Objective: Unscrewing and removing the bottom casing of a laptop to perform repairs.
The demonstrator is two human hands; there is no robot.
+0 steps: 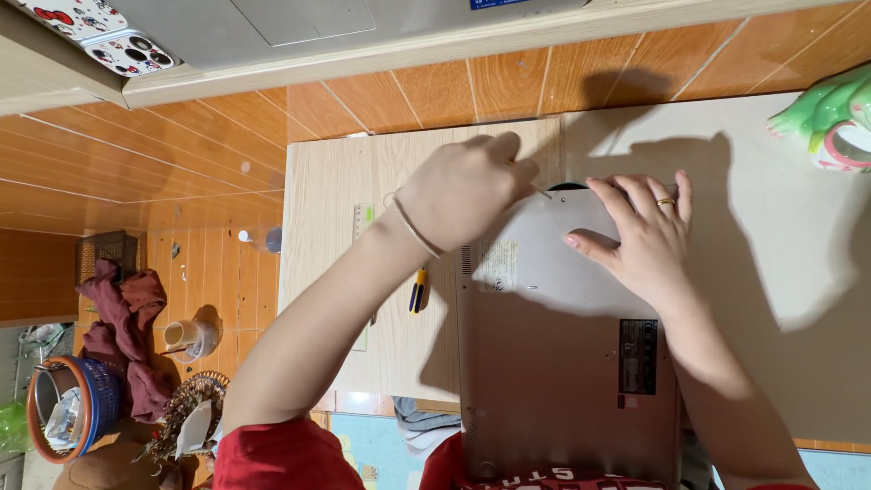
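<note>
Red sleeves at the bottom edge lead up into both forearms, which reach over an upturned laptop (562,363) lying base-up on a pale worktop (780,272).

Far left, on the orange tiled floor (181,154): a blue basket (86,404), a maroon cloth (127,318) and a small cup (181,336). A phone in a patterned case (109,36) lies at the top left corner on a raised ledge.

On the left half of the worktop, a clear ruler (363,222) lies beside the left wrist, and a blue-and-yellow pen-like tool (417,290) rests just below the forearm, near the laptop's left edge.

Left hand (463,195): a thin bracelet circles its wrist; fingers curled tight, pinching a thin screwdriver (542,191) whose tip touches the laptop base near its far edge.

Right hand (644,236): fingers spread moderately, pressed flat on the laptop's grey bottom panel, just right of the tool tip; a gold ring sits on one finger. A black label (638,356) marks the panel below this hand.

Far right, a green ceramic figure (830,118) stands at the worktop's edge, well apart from the hands.
</note>
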